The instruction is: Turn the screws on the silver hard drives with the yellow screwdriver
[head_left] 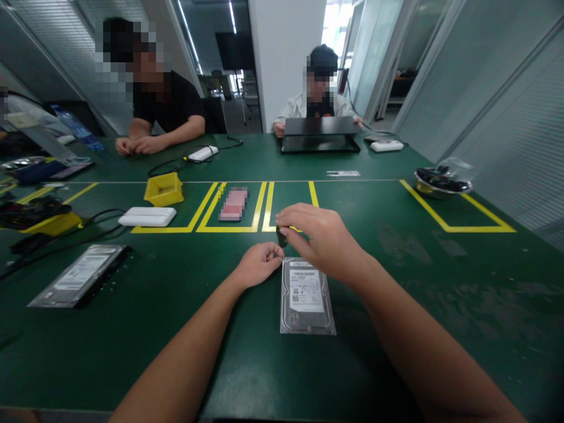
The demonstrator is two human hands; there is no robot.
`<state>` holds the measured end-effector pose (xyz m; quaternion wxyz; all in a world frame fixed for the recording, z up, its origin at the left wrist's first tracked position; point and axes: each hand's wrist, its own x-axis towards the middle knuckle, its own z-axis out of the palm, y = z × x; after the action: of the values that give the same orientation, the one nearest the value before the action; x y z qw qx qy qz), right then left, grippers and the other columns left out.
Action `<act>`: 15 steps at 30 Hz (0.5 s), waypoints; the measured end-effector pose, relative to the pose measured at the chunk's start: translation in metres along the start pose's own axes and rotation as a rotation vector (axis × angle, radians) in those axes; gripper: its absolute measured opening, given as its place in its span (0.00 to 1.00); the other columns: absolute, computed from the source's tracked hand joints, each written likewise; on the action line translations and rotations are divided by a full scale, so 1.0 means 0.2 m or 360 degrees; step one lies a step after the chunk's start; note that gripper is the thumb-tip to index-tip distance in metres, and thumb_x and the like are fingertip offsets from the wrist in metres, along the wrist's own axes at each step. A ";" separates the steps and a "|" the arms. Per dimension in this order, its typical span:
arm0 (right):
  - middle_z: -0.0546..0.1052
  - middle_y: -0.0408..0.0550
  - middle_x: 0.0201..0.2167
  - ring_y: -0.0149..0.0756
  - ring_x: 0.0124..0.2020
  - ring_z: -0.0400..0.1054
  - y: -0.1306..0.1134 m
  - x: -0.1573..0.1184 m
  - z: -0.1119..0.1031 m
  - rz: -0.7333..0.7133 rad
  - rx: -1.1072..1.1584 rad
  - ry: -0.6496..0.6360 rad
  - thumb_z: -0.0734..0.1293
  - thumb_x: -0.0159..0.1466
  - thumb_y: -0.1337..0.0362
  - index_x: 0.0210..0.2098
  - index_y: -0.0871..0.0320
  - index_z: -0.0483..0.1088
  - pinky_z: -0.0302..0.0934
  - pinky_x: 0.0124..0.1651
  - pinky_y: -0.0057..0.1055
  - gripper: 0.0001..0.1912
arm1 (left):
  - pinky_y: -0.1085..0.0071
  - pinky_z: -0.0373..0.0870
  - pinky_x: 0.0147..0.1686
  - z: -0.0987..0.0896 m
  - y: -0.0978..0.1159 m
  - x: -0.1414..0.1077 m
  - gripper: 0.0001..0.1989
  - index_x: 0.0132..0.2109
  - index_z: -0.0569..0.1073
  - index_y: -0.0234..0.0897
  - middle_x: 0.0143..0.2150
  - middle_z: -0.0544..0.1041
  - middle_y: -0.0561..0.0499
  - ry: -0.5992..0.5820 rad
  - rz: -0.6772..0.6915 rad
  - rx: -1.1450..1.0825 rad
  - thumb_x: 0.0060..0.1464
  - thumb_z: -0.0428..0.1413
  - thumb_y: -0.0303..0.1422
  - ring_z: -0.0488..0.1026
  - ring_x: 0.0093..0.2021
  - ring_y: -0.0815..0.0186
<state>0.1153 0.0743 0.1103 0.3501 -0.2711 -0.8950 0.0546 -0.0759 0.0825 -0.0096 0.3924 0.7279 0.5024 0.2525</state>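
HDD (307, 296) flat; R hand (317, 234) arched, clamped on dk tool (281, 236); L hand (259, 264) fingertips together.

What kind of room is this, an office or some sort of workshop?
Probably an electronics workroom in an office building: a long green table marked with yellow tape, a hard drive under the hands, and glass partitions with blinds around it.

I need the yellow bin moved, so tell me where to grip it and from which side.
Yellow bin: likely best pinched by its right wall, from above, one finger inside; it stands open-topped, and the white case lies close to its near left corner.
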 end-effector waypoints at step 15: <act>0.78 0.53 0.42 0.37 0.45 0.71 0.01 -0.01 0.01 -0.0030 0.0001 0.0082 0.61 0.66 0.70 0.37 0.61 0.72 0.64 0.50 0.34 0.08 | 0.74 0.51 0.24 0.00 -0.01 0.01 0.04 0.34 0.70 0.35 0.22 0.62 0.59 0.0000 0.0011 -0.0017 0.53 0.54 0.31 0.58 0.23 0.72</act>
<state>0.1152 0.0753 0.1071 0.3737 -0.2638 -0.8881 0.0444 -0.0763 0.0840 -0.0123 0.3955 0.7275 0.4985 0.2565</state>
